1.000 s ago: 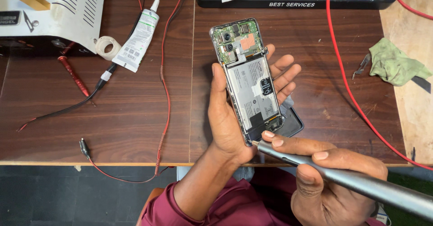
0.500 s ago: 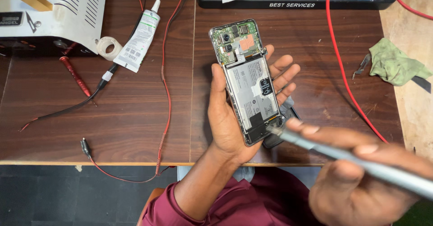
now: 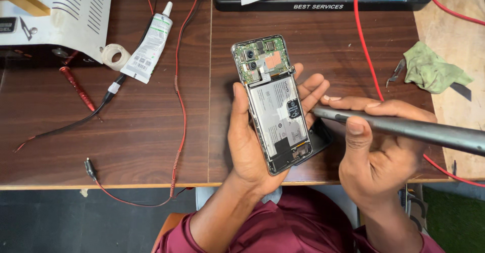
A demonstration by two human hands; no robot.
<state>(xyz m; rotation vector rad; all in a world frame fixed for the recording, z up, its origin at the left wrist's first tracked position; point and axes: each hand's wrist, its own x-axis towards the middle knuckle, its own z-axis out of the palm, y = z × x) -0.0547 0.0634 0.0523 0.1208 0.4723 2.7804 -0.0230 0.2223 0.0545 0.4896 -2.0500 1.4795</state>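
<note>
**Trainee:** Grey metal, that long rod-shaped tool (image 3: 404, 127)? The right hand (image 3: 384, 152) is wrapped round it, thumb pressed on the near side, forefinger laid along the top, and its tip sits just at the right edge of the phone.

**Mentor:** Yes. And the opened smartphone with its back cover off (image 3: 275, 104), green circuit board at the top and pale battery below, stands nearly upright in the left hand (image 3: 252, 142), lifted above the dark brown wooden table (image 3: 126, 147). Thumb on the left rim, fingers curled behind and showing on the right. That is a firm hold on both sides.

**Trainee:** How would you work it well from here?

**Mentor:** I would keep the tip low and steady and let the left hand brace the frame so nothing twists. I judge the battery to be the delicate part; keep the metal off it. There seems to be a dark flat piece behind the phone's lower right corner, but I cannot tell what it is.

**Trainee:** And the clutter?

**Mentor:** White tube of adhesive (image 3: 149, 43) and the small roll of clear tape (image 3: 116, 56) lie well apart on the left, with red wires (image 3: 178, 111) trailing across. A crumpled green cloth (image 3: 434, 68) sits on the right. Mind that the elbow does not snag those wires.
</note>
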